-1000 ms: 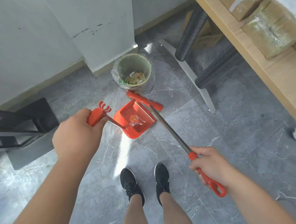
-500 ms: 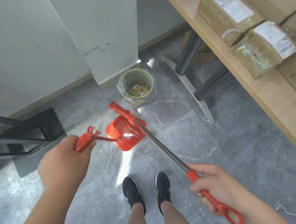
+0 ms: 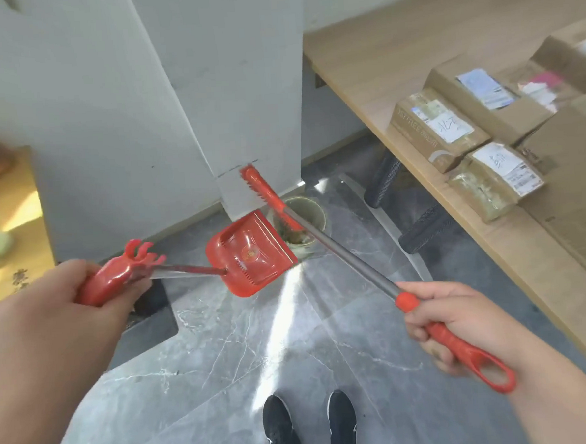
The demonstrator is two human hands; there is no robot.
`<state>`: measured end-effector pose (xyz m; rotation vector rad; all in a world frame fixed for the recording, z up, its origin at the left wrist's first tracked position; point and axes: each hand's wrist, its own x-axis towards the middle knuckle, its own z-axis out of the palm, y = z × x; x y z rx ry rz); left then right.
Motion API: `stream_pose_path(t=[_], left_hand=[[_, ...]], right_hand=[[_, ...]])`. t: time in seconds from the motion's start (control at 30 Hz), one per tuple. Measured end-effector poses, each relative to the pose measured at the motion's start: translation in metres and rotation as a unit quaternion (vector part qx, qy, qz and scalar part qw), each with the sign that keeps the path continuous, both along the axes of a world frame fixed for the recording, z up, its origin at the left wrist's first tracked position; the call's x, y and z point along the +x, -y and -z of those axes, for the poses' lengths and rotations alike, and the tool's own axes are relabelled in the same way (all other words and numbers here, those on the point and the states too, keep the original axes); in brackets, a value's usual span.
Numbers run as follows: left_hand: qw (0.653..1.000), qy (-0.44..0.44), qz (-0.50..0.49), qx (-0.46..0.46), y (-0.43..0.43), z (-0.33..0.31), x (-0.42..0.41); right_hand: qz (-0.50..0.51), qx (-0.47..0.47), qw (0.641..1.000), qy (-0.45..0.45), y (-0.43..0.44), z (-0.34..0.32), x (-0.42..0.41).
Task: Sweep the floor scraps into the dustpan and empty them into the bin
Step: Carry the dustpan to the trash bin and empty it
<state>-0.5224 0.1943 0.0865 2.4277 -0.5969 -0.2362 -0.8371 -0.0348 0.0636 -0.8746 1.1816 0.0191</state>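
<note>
The red dustpan [image 3: 250, 255] is hanging off the floor just beside the bin [image 3: 298, 223], its front lip nearest the bin rim; its tray is showing no scraps, so emptying appears done or nearly done. The bin is standing at the foot of the white pillar [image 3: 236, 98] and is holding mixed waste. The left hand [image 3: 56, 322] is clamping the dustpan's comb-topped handle. The right hand [image 3: 462, 324] is gripping the red grip of the broom [image 3: 338, 250], whose head is lying across the bin's mouth. The grey floor [image 3: 258, 344] near the bin is showing no visible scraps. Remaining, by judgement: putting the tools away.
</note>
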Motion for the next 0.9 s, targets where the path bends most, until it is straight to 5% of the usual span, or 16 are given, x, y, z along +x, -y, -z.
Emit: stream_pose_path(t=[0.2, 0.57, 0.9], left_hand=[[0.976, 0.21, 0.021, 0.059, 0.047, -0.036, 0.001], [0.91, 0.346, 0.226, 0.035, 0.128, -0.009, 0.012], [0.734, 0.431, 0.514, 0.106, 0.165, 0.014, -0.006]], right_hand=[[0.02, -0.04, 0.999, 0.014, 0.004, -0.018, 0.031], [0.038, -0.092, 0.995, 0.022, 0.022, -0.023, 0.06], [0.097, -0.056, 0.994, 0.004, 0.013, 0.018, 0.043]])
